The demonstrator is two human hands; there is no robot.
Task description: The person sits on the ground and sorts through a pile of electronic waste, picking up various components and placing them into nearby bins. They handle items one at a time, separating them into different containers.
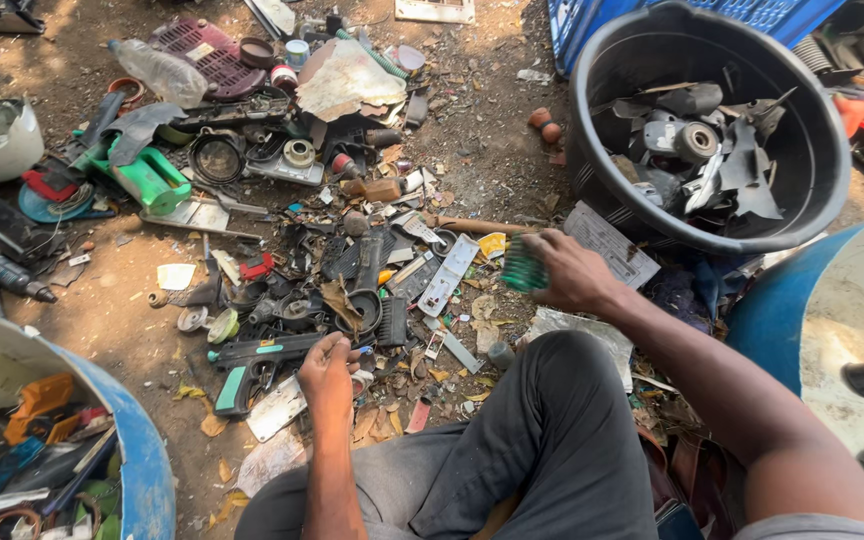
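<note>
The right hand (574, 272) is closing around a small green ribbed piece (523, 266), holding it just above the scrap pile in the middle of the frame, a little right of centre. The fingers are wrapping it from the right, so only its left half is showing. The left hand (327, 370) is resting low in the frame, fingers curled down onto the litter beside a black and teal toy gun (252, 362); whether it is pinching anything there, I cannot tell.

Right behind the raised hand, in the upper right, the black tub (592, 160) is sitting with dark plastic shards already lying inside. A blue drum (147, 470) is showing at the lower left with mixed coloured bits, and a second blue drum with a pale lid (852, 300) is filling the right edge.

To my eye, the sorting is going best with a firm but light pinch on that green piece, since the ribs look thin and may crack. I would be turning it over to check for metal before letting it go. The pile is full of sharp broken edges, so the lower hand should be sweeping with flat fingers rather than digging. A clear bottle (157, 70) and a green casing (147, 178) are lying well apart at the upper left.
</note>
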